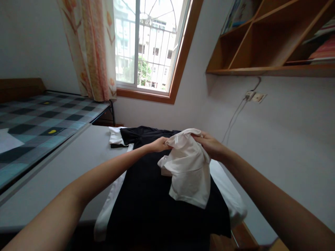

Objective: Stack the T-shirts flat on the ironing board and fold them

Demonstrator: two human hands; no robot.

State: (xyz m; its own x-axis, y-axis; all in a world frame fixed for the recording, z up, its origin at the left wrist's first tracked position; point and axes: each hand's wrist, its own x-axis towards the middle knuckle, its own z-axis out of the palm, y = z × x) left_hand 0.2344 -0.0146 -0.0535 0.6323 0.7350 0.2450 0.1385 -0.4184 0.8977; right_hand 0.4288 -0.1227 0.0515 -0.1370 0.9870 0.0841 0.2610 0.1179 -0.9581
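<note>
A bunched white garment (190, 170) hangs between my two hands, its lower part draping over a black T-shirt (146, 195). My left hand (159, 144) pinches its upper left edge. At the upper right, my right hand (209, 145) grips the same cloth near its collar-like rim, with some fingers hidden behind the fabric. The black T-shirt lies spread flat over a white piece of clothing (226, 188), which shows along both sides and at the far left sleeve.
Beneath the clothes is a pale table (70, 153). A bed with a checked mattress (57, 115) stands at the left. Shelves (261, 45) hang on the right wall above a socket (255, 97) with cables. A curtained window (149, 45) is ahead.
</note>
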